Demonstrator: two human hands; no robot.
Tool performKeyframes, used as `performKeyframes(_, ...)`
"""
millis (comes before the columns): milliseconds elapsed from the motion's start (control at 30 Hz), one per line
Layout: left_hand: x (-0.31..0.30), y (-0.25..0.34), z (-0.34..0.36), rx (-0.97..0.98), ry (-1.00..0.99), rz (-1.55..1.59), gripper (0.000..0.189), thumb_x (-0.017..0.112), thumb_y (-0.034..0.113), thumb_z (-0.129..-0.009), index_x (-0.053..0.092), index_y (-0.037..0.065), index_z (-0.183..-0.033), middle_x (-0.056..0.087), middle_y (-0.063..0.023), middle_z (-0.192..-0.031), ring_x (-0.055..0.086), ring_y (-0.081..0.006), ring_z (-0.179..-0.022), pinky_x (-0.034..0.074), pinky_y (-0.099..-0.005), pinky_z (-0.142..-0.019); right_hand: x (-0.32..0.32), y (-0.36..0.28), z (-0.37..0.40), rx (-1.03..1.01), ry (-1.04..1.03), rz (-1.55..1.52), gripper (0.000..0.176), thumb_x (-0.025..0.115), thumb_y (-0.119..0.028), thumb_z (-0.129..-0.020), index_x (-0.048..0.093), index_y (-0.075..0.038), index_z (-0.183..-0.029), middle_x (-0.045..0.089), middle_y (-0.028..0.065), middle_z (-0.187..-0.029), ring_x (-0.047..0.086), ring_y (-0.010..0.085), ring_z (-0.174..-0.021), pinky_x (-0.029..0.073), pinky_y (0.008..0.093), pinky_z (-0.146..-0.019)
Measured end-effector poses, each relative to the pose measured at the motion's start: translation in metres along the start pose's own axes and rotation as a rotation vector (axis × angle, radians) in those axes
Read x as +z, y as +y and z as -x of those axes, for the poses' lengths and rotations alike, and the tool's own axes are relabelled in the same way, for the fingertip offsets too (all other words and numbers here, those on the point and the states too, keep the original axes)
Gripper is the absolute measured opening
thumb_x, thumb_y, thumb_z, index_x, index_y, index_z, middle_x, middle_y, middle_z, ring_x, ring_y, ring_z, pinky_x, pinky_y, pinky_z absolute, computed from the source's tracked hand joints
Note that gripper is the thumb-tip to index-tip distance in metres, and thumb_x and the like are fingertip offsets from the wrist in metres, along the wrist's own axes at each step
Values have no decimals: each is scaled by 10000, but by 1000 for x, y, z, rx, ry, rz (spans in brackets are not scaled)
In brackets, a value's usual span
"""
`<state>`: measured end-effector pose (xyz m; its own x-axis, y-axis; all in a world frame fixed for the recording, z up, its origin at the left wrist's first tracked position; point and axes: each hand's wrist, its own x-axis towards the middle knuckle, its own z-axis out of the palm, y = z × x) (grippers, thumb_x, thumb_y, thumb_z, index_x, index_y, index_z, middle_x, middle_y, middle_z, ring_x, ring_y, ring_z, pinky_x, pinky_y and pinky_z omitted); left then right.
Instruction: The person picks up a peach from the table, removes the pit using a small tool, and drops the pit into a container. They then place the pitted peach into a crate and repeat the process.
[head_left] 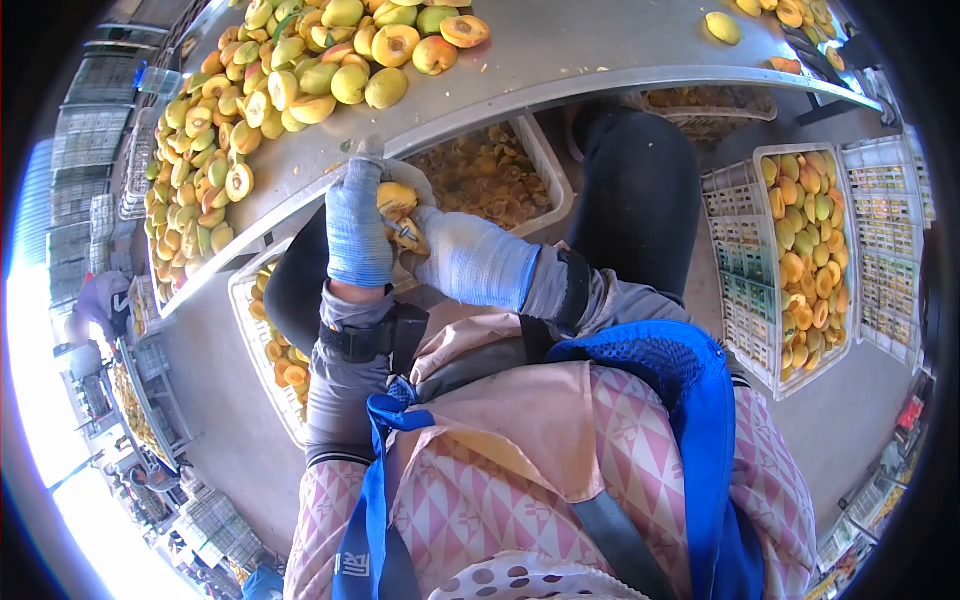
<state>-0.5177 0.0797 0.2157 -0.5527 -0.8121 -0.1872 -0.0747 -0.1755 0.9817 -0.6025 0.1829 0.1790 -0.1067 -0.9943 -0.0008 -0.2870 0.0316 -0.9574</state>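
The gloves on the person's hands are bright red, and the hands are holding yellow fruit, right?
Not quite: the gloves aren't red. The head view shows they're pale blue. The left hand and right hand are holding yellow fruit.

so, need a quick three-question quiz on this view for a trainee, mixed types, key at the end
1. True or false: the big fruit heap sits toward the right end of the metal table.

2. Pick one. The left hand and right hand are:
a) both flat on the table
b) close together around yellow fruit
c) each inside a separate crate

3. Fill in: both hands wear pale ____ gloves.

Key: 1 false, the big fruit heap is toward the left of the metal table; 2 b; 3 blue.
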Motion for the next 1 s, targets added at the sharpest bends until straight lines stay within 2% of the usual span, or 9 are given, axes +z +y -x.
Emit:
performKeyframes(233, 2, -10, 0, 152, 72, 6, 513, 513, 394, -979, 657, -25, -720, 642, -116, -634, 592, -176, -536, 468, -270, -520, -3, 3, -4, 27, -138, -516, 226, 628, -196, -896, 603, -14, -1026, 655, 181, -750, 659, 334, -722, 521, 407, -673)
performKeyframes(333, -3, -14, -3, 170, 80, 15, 503, 530, 384, -974, 662, -27, -716, 647, -114, -632, 588, -172, -532, 463, -268, -514, -14, -4, -3, 377, -322, -798, 214, 647, -179, -890, 606, -8, -1011, 662, 161, -761, 658, 313, -706, 520, 408, -673)
performKeyframes(433, -2, -12, -2, 166, 194, -113, 500, 539, 381, -972, 664, -24, -707, 654, -113, -641, 585, -169, -534, 458, -266, -519, -1, 7, -8, -97, -10, -364, 326, 678, -243, -890, 603, -11, -1105, 680, 166, -896, 676, 318, -855, 511, 389, -729)
performKeyframes(533, 3, -16, 0, 302, 190, -197, 506, 535, 398, -973, 665, -15, -710, 655, -113, -651, 584, -164, -550, 459, -268, -538, -10, -11, 8, 76, 113, 131, 342, 680, -258, -896, 600, -6, -1113, 681, 177, -907, 678, 327, -872, 509, 392, -730)
performKeyframes(633, 2, -17, -2, 248, 73, -37, 494, 528, 430, -972, 645, 8, -742, 649, -109, -685, 592, -180, -599, 475, -289, -570, 10, 16, -4, -174, 202, -345, 297, 621, -253, -936, 600, -29, -1131, 685, 127, -848, 666, 301, -786, 514, 383, -733)
performKeyframes(733, 2, -18, -7, 12, 69, 359, 473, 523, 464, -968, 605, 35, -785, 632, -116, -733, 603, -223, -659, 497, -331, -596, 4, 14, -5, -6, 59, -620, 313, 603, -298, -952, 604, -30, -1114, 664, 68, -811, 646, 229, -733, 513, 352, -709)
performKeyframes(800, -8, -22, -13, -154, 78, 619, 468, 499, 498, -971, 561, 59, -820, 612, -141, -779, 607, -283, -708, 520, -375, -626, -12, 4, -1, 305, -117, -852, 304, 590, -290, -964, 605, -23, -1110, 643, 53, -842, 620, 173, -767, 503, 323, -727)
performKeyframes(900, -20, -23, -8, -10, 60, 593, 461, 475, 473, -990, 565, 54, -820, 614, -146, -778, 611, -286, -708, 531, -385, -650, -26, -12, 4, 343, -104, -807, 323, 572, -298, -974, 598, -1, -1099, 617, 50, -855, 593, 146, -785, 495, 309, -733)
performKeyframes(1000, -54, -11, 2, 87, 233, 416, 437, 466, 406, -1010, 590, 16, -856, 648, -146, -789, 650, -276, -732, 556, -372, -687, 0, 17, -3, -20, 142, -492, 354, 578, -332, -957, 596, -5, -1090, 662, 93, -818, 635, 240, -710, 513, 378, -681)
